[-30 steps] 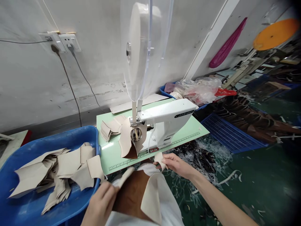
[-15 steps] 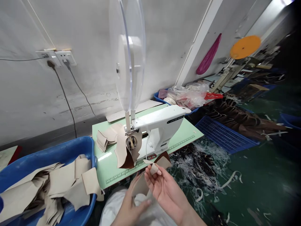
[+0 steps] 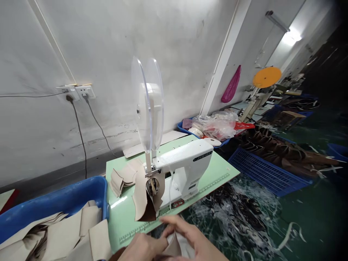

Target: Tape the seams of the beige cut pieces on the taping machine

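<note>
At the bottom edge, my left hand [image 3: 143, 248] is closed, its fingers bent towards my right. My right hand [image 3: 193, 237] lies beside it, thumb and fingers closed around a curled beige leather piece [image 3: 173, 247]. The lower parts of both hands run out of view. Brown material [image 3: 117, 253] shows left of my left hand. Just beyond them stands a white machine [image 3: 185, 156] with a clear tape reel [image 3: 149, 108] on top. Another leather piece [image 3: 141, 199], beige with a brown underside, hangs at its working head [image 3: 152, 186], touched by neither hand.
A stack of beige pieces [image 3: 123, 177] lies on the green table [image 3: 217, 170]. To the left, a blue tub [image 3: 95, 185] holds many more. Scraps [image 3: 231, 206] cover the floor at right, near a blue crate [image 3: 268, 174]. Power cords [image 3: 78, 134] run down the wall.
The view has tilted up, so the machine sits lower in the picture. My hands have come together at the bottom edge; my right palm, turned up before, is now turned down.
</note>
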`<state>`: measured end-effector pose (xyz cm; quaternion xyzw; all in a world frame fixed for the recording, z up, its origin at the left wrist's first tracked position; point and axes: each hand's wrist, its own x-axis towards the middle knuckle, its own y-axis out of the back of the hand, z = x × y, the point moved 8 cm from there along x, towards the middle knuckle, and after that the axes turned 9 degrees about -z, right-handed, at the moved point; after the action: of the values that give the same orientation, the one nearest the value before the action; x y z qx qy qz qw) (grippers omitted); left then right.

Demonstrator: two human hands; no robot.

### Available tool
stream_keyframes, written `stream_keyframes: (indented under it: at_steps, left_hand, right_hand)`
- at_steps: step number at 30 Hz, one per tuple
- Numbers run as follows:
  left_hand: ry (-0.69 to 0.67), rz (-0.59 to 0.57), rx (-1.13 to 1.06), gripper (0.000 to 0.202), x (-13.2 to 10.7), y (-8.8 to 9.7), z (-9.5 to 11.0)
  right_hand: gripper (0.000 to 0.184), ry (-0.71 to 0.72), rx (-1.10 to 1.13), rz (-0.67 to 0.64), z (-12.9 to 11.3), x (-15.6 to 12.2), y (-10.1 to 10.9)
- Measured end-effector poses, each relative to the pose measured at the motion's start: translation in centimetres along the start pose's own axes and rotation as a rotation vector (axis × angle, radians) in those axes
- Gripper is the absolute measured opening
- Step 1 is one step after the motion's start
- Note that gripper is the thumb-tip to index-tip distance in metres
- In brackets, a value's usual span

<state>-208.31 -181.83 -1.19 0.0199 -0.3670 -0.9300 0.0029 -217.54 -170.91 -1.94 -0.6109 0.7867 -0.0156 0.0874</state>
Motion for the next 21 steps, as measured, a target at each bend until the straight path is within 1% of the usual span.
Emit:
stream_keyframes:
  at_steps: [1,2,4,6,9,11,13,16,21]
  left_hand:
    - [0.054,-0.009,-0.019,0.038,0.2,0.4,-0.2]
    - [0.121,-0.012,-0.049,0.036,0.3,0.9,-0.5]
    - [0.252,0.025,-0.133,0.037,0.2,2.5,-1.1]
    - [0.343,0.126,-0.235,0.040,0.0,4.5,-1.5]
    - [0.388,0.312,-0.310,0.044,0.4,7.5,-1.8]
    - [0.410,0.378,-0.316,0.045,1.2,8.8,-2.2]
    - [0.425,0.395,-0.330,0.045,2.3,9.4,-2.7]
    - [0.439,0.371,-0.377,0.045,3.6,9.4,-3.5]
    - [0.451,0.366,-0.417,0.043,4.1,9.1,-4.6]
  right_hand:
    - [0.040,-0.018,-0.003,-0.084,-0.7,0.9,-1.0]
    - [0.036,-0.029,-0.002,-0.099,-1.2,1.8,-1.3]
    - [0.041,-0.007,-0.008,0.004,-1.8,3.4,-0.2]
    - [0.043,0.019,0.007,0.102,-1.8,4.7,1.0]
    - [0.044,0.065,0.120,0.171,-1.5,6.7,2.3]
    - [0.042,0.089,0.174,0.205,-1.3,7.8,3.0]
    - [0.041,0.098,0.229,0.235,-0.9,8.7,3.6]
    - [0.042,0.084,0.285,0.270,0.1,9.5,4.5]
    - [0.042,0.083,0.301,0.296,0.8,9.8,5.0]
